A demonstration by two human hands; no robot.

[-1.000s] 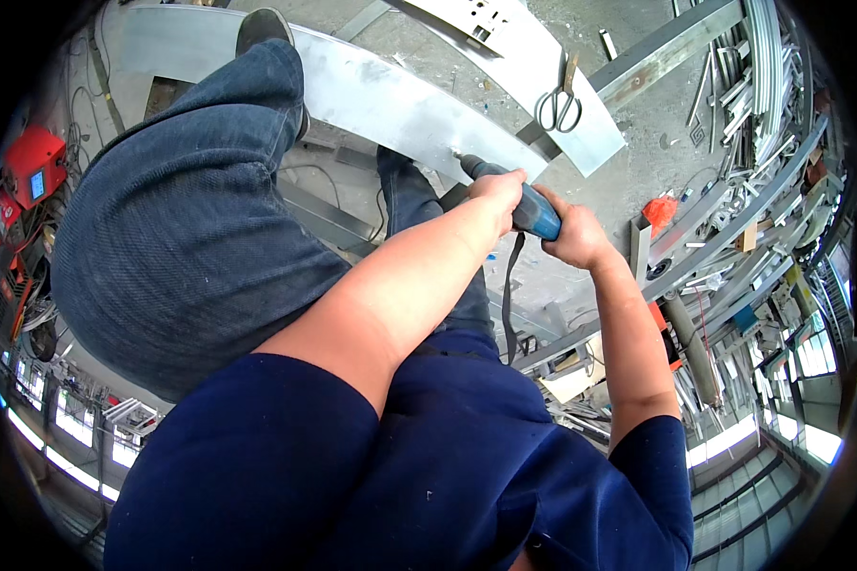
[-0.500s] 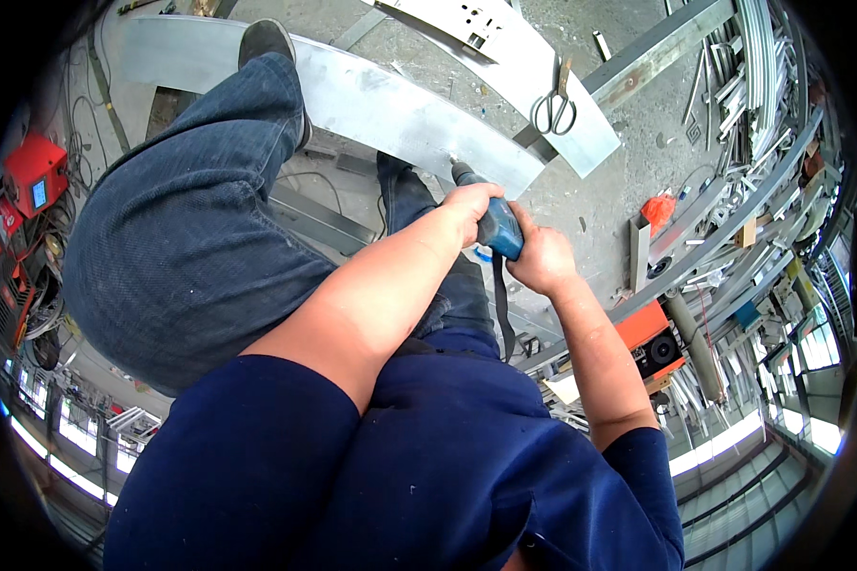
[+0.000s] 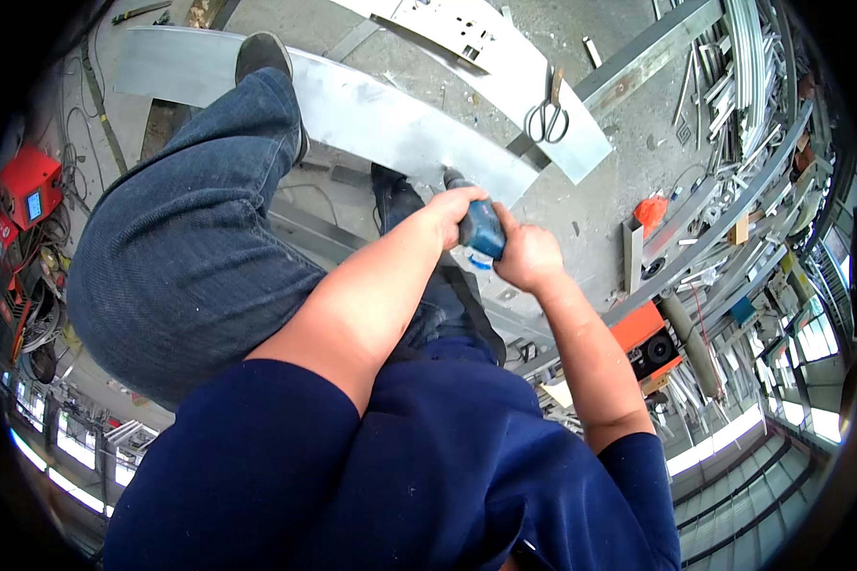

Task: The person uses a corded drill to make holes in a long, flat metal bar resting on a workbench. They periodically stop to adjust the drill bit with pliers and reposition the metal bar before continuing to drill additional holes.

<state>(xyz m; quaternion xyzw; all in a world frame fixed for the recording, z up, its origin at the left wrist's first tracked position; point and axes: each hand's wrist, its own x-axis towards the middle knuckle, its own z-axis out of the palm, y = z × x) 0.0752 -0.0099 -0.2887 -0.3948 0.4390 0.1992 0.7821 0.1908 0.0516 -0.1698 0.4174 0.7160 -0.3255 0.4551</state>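
Both of my hands grip a blue and black power drill (image 3: 483, 231). My left hand (image 3: 454, 211) wraps round its front part, and my right hand (image 3: 529, 255) is closed on its rear end. The drill's chuck points at the near edge of a long grey metal sheet (image 3: 381, 114), close to the sheet's right end. Whether the bit touches the metal is too small to tell. My left foot, in a dark shoe (image 3: 262, 55), rests on the sheet toward its left end.
Black-handled scissors (image 3: 548, 119) lie on a second pale metal strip (image 3: 581, 152) beyond. A square steel beam (image 3: 652, 52) runs at the upper right. Metal offcuts (image 3: 733, 114) pile up at the right, near an orange machine (image 3: 647, 343). A red machine (image 3: 30, 186) with cables stands left.
The drill and both hands have shifted slightly left in the picture, and the surroundings have shifted a little too. The hanging black strap now lies lower against my leg. Both hands keep their grip.
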